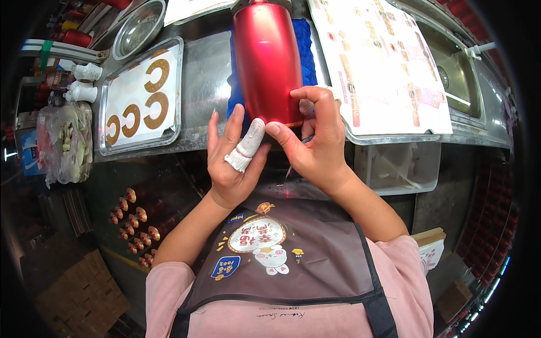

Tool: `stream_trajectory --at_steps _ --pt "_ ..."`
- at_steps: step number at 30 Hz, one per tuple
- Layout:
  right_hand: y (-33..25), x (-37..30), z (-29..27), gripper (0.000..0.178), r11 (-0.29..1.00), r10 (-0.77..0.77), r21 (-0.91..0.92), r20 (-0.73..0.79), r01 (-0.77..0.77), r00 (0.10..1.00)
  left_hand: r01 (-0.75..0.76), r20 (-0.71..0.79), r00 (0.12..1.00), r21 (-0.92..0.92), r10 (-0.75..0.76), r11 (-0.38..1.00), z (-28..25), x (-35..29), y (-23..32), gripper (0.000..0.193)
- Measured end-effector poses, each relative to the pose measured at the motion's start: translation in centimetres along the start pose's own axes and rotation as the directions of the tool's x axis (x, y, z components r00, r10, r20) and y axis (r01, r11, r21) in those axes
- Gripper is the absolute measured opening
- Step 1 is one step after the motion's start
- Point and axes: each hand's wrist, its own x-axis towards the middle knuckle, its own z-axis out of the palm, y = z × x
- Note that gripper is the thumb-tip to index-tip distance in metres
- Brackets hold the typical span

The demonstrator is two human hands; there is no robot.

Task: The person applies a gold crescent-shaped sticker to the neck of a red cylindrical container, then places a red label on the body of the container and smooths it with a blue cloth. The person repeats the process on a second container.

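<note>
Now the red metal cylinder point(267, 62) lies on a blue cloth point(304, 39) on the steel counter point(203, 84), directly ahead of both hands. The left hand point(234, 158) is open, its bandaged thumb point(246, 147) touching the cylinder's near end. The right hand point(315, 135) is half-curled, with its fingertips point(297, 93) pressing on the cylinder's side near the bottom rim.

One red metal cylinder point(267, 59), one blue cloth point(303, 39), four gold horseshoe shapes point(156, 75) on one tray point(179, 84), one steel bowl point(138, 28), two white figurines point(88, 71), one sticker sheet point(383, 62).
</note>
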Motion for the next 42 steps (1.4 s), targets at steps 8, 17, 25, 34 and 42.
stream_trajectory --at_steps 8,17,25,34,42 --pt "0.8 0.0 -0.5 0.031 0.976 0.095 0.194 0.027 -0.098 0.995 0.006 -0.002 1.000 0.014 -0.005 1.000 -0.1 0.1 0.1 0.045" --pt "0.4 0.1 -0.9 0.033 0.993 0.014 0.118 0.085 -0.024 0.996 0.014 0.002 1.000 0.007 -0.014 1.000 -0.1 0.2 0.2 0.044" --pt "0.8 0.2 -0.6 0.034 0.944 0.168 0.276 0.064 -0.180 0.984 0.020 -0.015 1.000 -0.013 -0.021 1.000 0.0 0.2 0.3 0.044" --pt "0.5 0.0 -0.7 0.035 0.962 0.118 0.239 0.065 -0.130 0.991 0.024 -0.013 1.000 -0.008 -0.024 1.000 0.1 0.0 0.2 0.042" --pt "0.0 -0.5 -1.3 0.027 0.899 0.257 0.349 0.068 -0.265 0.964 0.020 -0.018 1.000 0.013 -0.020 1.000 0.1 0.1 0.4 0.043"
